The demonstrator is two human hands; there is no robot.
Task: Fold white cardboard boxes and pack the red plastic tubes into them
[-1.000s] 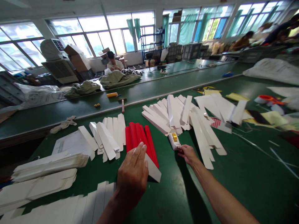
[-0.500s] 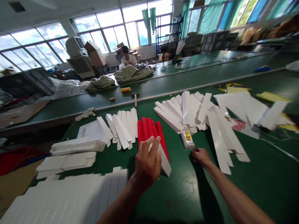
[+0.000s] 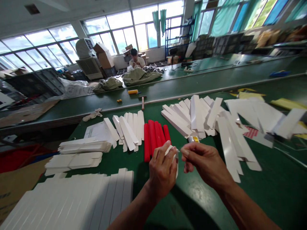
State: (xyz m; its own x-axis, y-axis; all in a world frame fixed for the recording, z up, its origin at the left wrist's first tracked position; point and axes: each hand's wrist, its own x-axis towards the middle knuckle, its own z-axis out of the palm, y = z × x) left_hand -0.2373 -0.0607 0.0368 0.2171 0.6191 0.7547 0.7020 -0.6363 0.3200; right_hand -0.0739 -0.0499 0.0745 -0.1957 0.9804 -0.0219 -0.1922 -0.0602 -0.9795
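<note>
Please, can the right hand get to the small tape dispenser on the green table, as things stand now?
Probably yes. The right hand is just in front of the tape dispenser, and nothing seems to lie between them. The white card strips lie behind and beside it, so they do not appear to block the way.

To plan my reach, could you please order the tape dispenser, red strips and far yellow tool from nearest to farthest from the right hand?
From the right hand:
1. Tape dispenser, just ahead.
2. Red strips, to its left.
3. Yellow tool, on the far bench.
</note>
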